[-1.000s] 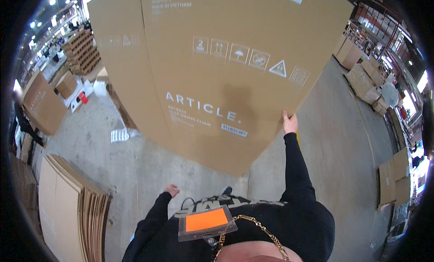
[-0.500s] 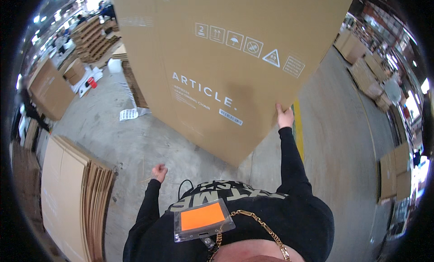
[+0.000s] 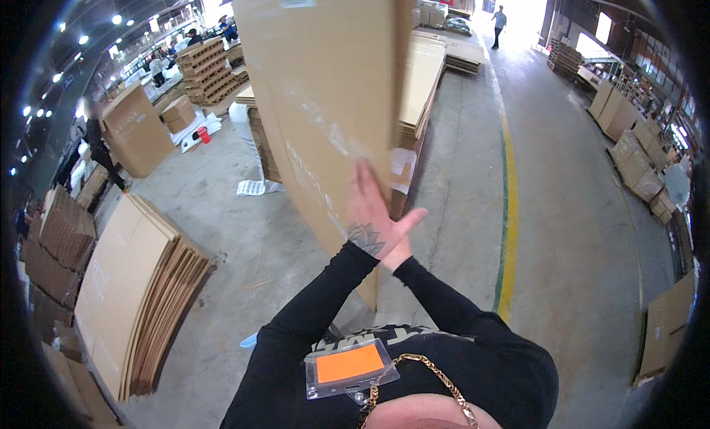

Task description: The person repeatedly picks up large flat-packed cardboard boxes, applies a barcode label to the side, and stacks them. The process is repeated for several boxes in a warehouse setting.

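Note:
A large brown cardboard carton [image 3: 325,81] with white print stands upright in front of me, one broad face turned to the left and its narrow right side blurred. My left hand [image 3: 373,211] lies against the carton near its right edge, fingers stretched out and thumb spread to the right. Behind it, my right hand [image 3: 398,254] shows only at the wrist and heel. Its fingers are hidden by my left hand, so their grip does not show.
Flattened cartons [image 3: 137,281] lean in a thick stack at left. Beyond the carton is a pile of cardboard sheets [image 3: 425,81]. A yellow-green floor line [image 3: 509,229] runs along the right. A person [image 3: 498,26] walks far off; another person [image 3: 100,144] stands at far left.
The carton has turned from facing me broadly to nearly edge-on. My left hand has risen from the lower left onto it, and my right hand has moved left behind my left hand.

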`<action>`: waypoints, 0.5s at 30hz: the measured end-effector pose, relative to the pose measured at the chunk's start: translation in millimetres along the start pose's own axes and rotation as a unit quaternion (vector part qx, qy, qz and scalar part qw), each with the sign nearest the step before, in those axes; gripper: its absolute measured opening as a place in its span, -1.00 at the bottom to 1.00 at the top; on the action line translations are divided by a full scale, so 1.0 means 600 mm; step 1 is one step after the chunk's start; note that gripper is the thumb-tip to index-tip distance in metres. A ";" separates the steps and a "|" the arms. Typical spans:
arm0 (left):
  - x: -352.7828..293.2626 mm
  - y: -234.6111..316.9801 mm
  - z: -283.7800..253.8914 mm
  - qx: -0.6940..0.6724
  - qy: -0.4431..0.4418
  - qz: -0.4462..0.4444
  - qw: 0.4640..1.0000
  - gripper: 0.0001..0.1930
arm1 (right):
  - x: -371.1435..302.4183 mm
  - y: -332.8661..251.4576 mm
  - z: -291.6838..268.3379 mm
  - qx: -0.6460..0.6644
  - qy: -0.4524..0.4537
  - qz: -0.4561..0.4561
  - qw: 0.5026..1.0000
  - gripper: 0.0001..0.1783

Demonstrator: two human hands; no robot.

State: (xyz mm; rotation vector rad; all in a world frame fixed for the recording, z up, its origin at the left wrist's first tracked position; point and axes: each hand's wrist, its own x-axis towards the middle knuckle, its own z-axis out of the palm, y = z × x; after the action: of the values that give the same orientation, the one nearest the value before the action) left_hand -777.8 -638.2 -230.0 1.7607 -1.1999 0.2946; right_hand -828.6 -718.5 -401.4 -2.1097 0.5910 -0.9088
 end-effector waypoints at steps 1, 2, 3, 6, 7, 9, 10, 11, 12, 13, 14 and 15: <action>-0.009 0.002 -0.006 0.034 0.059 -0.005 0.998 0.12 | -0.018 -0.015 0.010 -0.007 -0.043 -0.036 0.998 -0.71; -0.018 -0.006 -0.019 0.076 0.119 -0.011 0.990 0.07 | -0.030 -0.044 0.025 -0.008 -0.088 -0.075 0.993 -0.70; -0.028 -0.020 -0.039 0.096 0.133 -0.054 0.985 -0.08 | -0.043 -0.070 0.037 -0.016 -0.162 -0.038 0.986 -0.62; -0.118 -0.126 -0.161 0.172 0.144 -0.102 0.969 -0.38 | -0.089 -0.206 0.090 -0.025 -0.314 -0.036 0.948 -0.28; -0.150 -0.150 -0.202 0.112 0.156 -0.106 0.976 -0.46 | -0.108 -0.223 0.100 0.026 -0.324 -0.066 0.944 -0.26; -0.186 -0.176 -0.302 0.009 0.172 -0.167 0.971 -0.57 | -0.132 -0.245 0.123 0.120 -0.391 -0.132 0.903 -0.12; -0.204 -0.181 -0.352 -0.023 0.177 -0.231 0.957 -0.61 | -0.149 -0.247 0.137 0.133 -0.412 -0.142 0.890 -0.12; -0.227 -0.188 -0.403 0.019 0.173 -0.211 0.962 -0.59 | -0.167 -0.251 0.152 0.147 -0.434 -0.156 0.875 -0.13; -0.247 -0.190 -0.452 0.063 0.170 -0.185 0.966 -0.58 | -0.179 -0.258 0.169 0.161 -0.450 -0.175 0.861 -0.13; -0.273 -0.187 -0.487 0.015 0.214 -0.207 0.955 -0.54 | -0.188 -0.251 0.189 0.190 -0.489 -0.148 0.839 -0.15; -0.301 -0.182 -0.522 -0.035 0.256 -0.226 0.939 -0.50 | -0.185 -0.240 0.208 0.199 -0.493 -0.120 0.838 -0.16; -0.330 -0.179 -0.580 -0.008 0.251 -0.266 0.931 -0.47 | -0.187 -0.222 0.225 0.203 -0.502 -0.089 0.836 -0.17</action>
State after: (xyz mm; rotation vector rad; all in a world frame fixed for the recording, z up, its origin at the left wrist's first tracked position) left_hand -684.5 -234.1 -237.1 1.7750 -0.3392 0.3772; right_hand -782.8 -503.0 -406.0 -1.9094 -0.3310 0.0854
